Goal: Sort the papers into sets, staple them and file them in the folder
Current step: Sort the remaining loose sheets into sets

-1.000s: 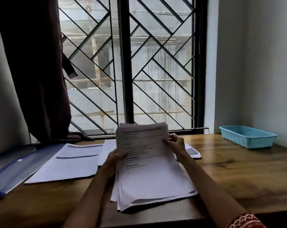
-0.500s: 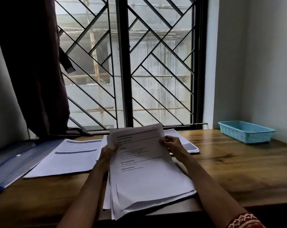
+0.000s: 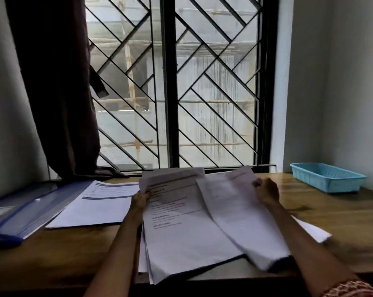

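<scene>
1. Head view: you are at the sorting step. Your left hand (image 3: pixel 139 200) grips the stack of papers (image 3: pixel 181 239) at its left edge, and your right hand (image 3: pixel 267 190) pinches one loose sheet (image 3: pixel 241 213), blurred, angled rightward.
2. Next, I judge, that sheet needs laying on a pile; the sorted page (image 3: pixel 95 206) lies beside the blue plastic folder (image 3: pixel 25 217).
3. Thin, limp paper; wooden desk (image 3: pixel 342 221); ribbed turquoise tray (image 3: pixel 328 177).
</scene>
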`<state>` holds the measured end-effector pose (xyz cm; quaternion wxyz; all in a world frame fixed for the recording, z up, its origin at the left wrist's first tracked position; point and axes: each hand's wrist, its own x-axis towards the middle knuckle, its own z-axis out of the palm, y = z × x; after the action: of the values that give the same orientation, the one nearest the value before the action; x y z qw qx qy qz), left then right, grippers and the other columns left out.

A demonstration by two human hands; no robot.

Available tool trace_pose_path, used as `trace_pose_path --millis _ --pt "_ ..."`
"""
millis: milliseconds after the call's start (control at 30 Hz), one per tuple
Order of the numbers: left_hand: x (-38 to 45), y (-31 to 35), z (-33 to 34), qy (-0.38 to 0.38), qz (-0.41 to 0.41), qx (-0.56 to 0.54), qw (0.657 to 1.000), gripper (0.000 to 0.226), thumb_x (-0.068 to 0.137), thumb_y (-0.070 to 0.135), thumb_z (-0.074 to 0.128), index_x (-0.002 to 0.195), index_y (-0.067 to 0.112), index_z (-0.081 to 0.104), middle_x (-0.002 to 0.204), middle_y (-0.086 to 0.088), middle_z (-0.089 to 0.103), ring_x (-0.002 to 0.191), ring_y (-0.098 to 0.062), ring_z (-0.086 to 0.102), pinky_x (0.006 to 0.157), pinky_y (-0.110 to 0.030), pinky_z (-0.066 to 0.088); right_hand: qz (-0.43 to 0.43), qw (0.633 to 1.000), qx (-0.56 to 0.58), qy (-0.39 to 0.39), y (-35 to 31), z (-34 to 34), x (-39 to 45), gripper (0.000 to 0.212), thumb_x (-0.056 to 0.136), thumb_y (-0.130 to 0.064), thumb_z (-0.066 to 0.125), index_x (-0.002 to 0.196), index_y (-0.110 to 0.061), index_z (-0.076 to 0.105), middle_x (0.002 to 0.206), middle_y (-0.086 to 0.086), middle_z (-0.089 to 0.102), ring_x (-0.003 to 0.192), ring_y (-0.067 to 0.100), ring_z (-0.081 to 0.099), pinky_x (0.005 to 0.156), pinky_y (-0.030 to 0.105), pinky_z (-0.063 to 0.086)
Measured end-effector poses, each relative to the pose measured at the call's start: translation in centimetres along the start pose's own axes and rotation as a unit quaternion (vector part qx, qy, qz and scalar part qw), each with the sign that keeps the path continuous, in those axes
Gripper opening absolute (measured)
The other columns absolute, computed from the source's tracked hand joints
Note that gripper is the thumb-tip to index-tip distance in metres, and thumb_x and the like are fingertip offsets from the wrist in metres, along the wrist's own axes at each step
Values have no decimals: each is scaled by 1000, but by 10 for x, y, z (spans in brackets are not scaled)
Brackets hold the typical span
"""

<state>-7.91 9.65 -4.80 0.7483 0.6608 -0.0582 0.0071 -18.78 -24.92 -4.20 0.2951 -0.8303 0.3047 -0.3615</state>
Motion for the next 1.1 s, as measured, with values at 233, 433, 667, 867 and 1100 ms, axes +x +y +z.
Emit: trace_pose_path --millis 233,433,667,867,1100 --pt "2 -2 -10 19 -11 18 1000 35 94 5 51 125 -11 50 104 -15 52 93 -24 48 79 -33 37 11 983 -181 13 37 -10 -12 23 90 -11 46 101 -15 66 115 14 62 111 30 54 93 35 34" --pt "4 -3 -16 29 -10 12 999 35 94 5 51 125 -11 49 106 -18 54 94 -26 49 80 -34 39 27 967 -251 -23 6 -7 -17 59 87 -18 58 140 -15 31 140 18 34 130 34 31 107 48 25" --pt "6 -4 -23 31 -6 3 999 36 93 7 53 125 -9 50 118 -21 56 96 -26 50 86 -39 43 -89 967 127 -200 -65 7 -41 38 84 -27 69 110 0 63 103 16 68 85 23 64 73 29 51" --pt "0 -4 -31 23 -3 7 1000 36 93 10 54 125 -7 51 122 -25 56 93 -27 54 90 -41 45 -91 934 211 -275 -94 41 -77 35 72 -13 80 101 -8 62 83 12 65 64 17 59 46 17 47" --pt "-7 -2 -44 14 22 -15 1000 38 98 21 47 124 -6 51 104 -15 57 91 -26 54 78 -35 45 -74 923 282 -252 -89 46 -81 18 63 -3 72 73 -17 67 71 6 64 66 18 57 56 24 44"
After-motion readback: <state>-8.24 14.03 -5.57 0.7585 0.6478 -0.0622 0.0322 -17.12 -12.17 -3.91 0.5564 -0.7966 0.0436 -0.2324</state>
